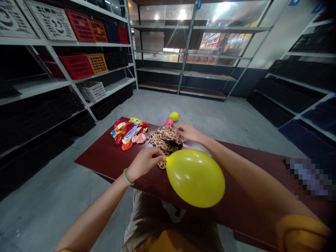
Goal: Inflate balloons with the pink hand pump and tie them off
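My left hand (pixel 144 161) is closed, pinching the neck of an inflated yellow balloon (pixel 195 177) that hangs over the near edge of a dark red table (pixel 105 155). My right hand (pixel 187 132) reaches to the far side of a heap of tan rubber bands (pixel 164 138), its fingers curled on the heap; whether it holds a band I cannot make out. A black and pink hand pump (pixel 175 144) lies across the heap. A pile of flat balloons in mixed colours (pixel 129 132) lies left of the bands.
Two small inflated balloons, one yellow (pixel 174 116) and one pink (pixel 168 123), lie on the grey floor beyond the table. Metal shelving with red, orange and white crates (pixel 78 64) lines the left wall; more racks stand at the back and right.
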The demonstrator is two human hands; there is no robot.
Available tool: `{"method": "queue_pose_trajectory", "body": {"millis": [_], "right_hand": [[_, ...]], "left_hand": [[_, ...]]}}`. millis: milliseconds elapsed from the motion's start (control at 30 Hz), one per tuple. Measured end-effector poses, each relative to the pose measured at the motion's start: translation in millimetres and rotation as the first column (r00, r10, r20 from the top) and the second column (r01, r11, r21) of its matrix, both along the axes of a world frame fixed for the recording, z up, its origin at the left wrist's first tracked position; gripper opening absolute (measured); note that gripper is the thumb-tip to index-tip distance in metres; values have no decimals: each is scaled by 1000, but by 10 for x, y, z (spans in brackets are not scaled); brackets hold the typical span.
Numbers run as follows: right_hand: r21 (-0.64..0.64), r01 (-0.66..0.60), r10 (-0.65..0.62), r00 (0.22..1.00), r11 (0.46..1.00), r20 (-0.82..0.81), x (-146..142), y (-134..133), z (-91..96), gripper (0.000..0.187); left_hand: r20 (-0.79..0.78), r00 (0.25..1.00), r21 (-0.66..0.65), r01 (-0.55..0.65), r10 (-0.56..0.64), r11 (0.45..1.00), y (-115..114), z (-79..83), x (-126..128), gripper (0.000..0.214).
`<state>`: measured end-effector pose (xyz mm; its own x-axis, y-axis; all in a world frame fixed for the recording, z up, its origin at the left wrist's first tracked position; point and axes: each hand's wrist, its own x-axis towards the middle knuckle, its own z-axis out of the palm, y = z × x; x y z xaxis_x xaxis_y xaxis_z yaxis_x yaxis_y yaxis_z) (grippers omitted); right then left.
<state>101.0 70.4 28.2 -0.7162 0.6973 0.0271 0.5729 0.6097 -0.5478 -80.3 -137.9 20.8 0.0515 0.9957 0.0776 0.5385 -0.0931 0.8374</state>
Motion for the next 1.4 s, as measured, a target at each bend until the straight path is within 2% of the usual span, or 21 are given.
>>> {"method": "queue_pose_trajectory", "body": {"millis": [167, 367, 500, 633, 767, 900, 1133, 1233, 1300, 1400], "right_hand": [[28, 5, -2, 993, 1000, -115, 84, -69, 172, 6], [30, 1, 5, 975, 1000, -223, 142, -259, 495, 7], [56, -46, 56, 978, 997, -201, 178, -417, 719, 9], [103, -123, 137, 980, 987, -144, 273, -657, 884, 12], [112, -220, 229, 971, 969, -74, 415, -907, 930, 11], [83, -270, 274, 961, 959, -48, 524, -1065, 911, 8], [88, -269, 272, 962, 959, -24, 606, -1164, 1002, 10], [117, -256, 258, 966, 959, -4, 630, -1169, 1031, 9], [143, -255, 257, 966, 956, -1, 651, -1171, 1037, 9], [166, -241, 244, 970, 956, 4, 689, -1174, 1043, 12]], "left_hand": [[-19, 1000, 27, 16, -16, 999, 4, 53, 65, 17], [-65, 997, 63, 51, -47, 997, 6, 66, 111, 16], [-128, 991, 99, 58, -45, 993, 21, 108, 166, 17], [-158, 987, 222, 72, -37, 972, 22, 138, 214, 14], [-170, 985, 339, 80, -23, 937, -26, 135, 248, 12], [-185, 983, 369, 68, 2, 927, -70, 164, 295, 17], [-219, 975, 426, 113, -18, 898, -23, 358, 358, 15], [-158, 984, 364, 139, -86, 921, 20, 414, 383, 14], [-122, 980, 253, 186, -159, 949, 56, 423, 398, 16], [-96, 967, 115, 244, -234, 963, 110, 415, 412, 18]]}}
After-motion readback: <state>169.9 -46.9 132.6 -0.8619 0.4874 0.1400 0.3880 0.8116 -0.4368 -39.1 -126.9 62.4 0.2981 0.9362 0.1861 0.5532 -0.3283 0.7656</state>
